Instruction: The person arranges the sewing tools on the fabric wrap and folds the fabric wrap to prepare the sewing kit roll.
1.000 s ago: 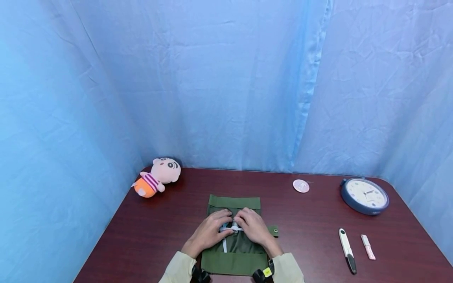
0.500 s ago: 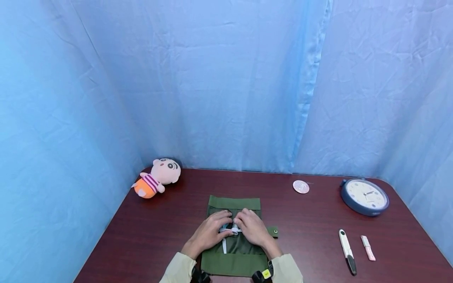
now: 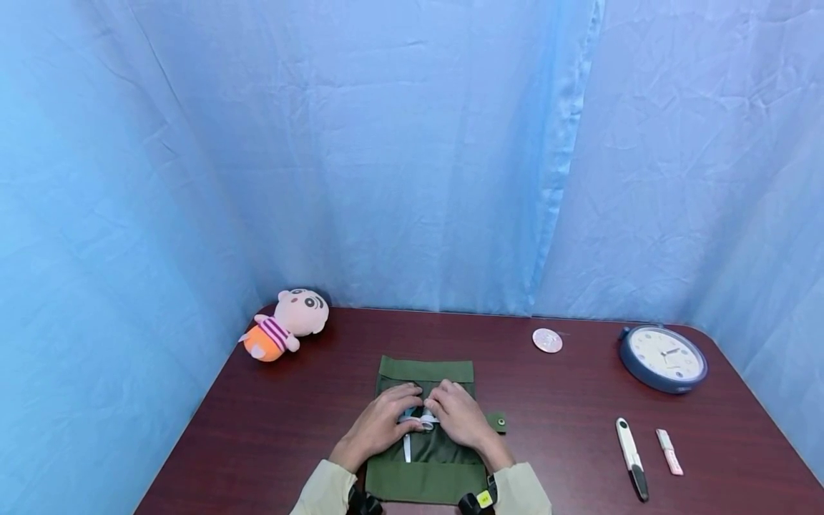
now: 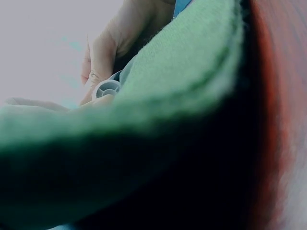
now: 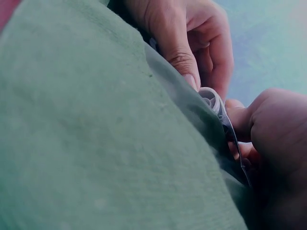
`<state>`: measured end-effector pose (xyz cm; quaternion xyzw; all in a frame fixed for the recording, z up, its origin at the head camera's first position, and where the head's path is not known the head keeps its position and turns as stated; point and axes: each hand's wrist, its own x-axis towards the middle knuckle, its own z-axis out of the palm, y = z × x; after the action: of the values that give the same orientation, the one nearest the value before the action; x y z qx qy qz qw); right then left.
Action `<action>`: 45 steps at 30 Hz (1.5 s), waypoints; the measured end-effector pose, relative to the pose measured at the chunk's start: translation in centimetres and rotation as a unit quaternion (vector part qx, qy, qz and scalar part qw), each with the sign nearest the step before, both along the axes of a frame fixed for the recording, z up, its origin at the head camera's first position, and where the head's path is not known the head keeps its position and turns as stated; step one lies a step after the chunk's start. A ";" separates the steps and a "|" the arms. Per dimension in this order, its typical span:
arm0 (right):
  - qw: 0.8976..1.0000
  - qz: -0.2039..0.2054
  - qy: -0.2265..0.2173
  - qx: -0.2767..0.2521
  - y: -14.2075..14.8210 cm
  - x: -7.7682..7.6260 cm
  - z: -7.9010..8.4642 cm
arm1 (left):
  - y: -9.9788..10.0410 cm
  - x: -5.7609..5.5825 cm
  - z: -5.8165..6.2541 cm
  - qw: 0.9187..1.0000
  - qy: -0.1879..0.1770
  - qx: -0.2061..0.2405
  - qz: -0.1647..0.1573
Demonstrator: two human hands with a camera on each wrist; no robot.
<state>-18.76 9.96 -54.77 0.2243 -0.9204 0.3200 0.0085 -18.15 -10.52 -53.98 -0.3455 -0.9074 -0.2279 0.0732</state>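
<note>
A green fabric tool roll (image 3: 426, 482) lies spread on the table, with a narrow white strip (image 3: 407, 449) showing on it. Over its middle, my left hand (image 3: 381, 418) and right hand (image 3: 460, 415) meet, fingers bent. Between them is a small pale cylinder (image 5: 207, 94) with a spoked, ring-like end; a white band runs beside it. The left thumb (image 5: 186, 72) presses at the cylinder's rim in the right wrist view. In the left wrist view, my right fingers grip the other side of the cylinder (image 4: 108, 88). The green cloth hides much of both fingertips there.
A plush doll (image 3: 277, 329) lies at the back left. To the right are a round pinkish disc (image 3: 547, 340), a blue-rimmed clock (image 3: 664, 357), a white-and-black long-handled tool (image 3: 632, 458) and a small pink-and-white stick (image 3: 669, 450). Blue curtains (image 3: 412, 157) surround the table.
Both hands stay in nearly the same place. The white band's ring-shaped end has shifted slightly toward the person, and the narrow white strip has moved a touch left.
</note>
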 end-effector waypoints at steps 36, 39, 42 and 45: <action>0.997 0.053 0.011 -0.064 0.8 -0.6 -0.5 | -0.2 -0.1 0.2 0.997 -0.078 0.003 0.004; 0.996 0.053 0.006 -0.065 0.9 -0.7 -0.6 | -0.2 -0.1 0.2 0.996 -0.084 0.004 0.003; 0.997 0.053 -0.002 -0.061 1.0 -0.7 -0.6 | -0.3 -0.2 0.2 0.996 -0.091 0.006 0.002; 0.997 0.053 -0.014 -0.056 1.0 -0.7 -0.6 | -0.3 -0.2 0.3 0.995 -0.100 0.008 -0.002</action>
<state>-19.47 10.99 -55.35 0.2674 -0.8881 0.3739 -0.0085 -18.32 -10.82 -53.73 -0.3220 -0.9078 -0.2682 -0.0152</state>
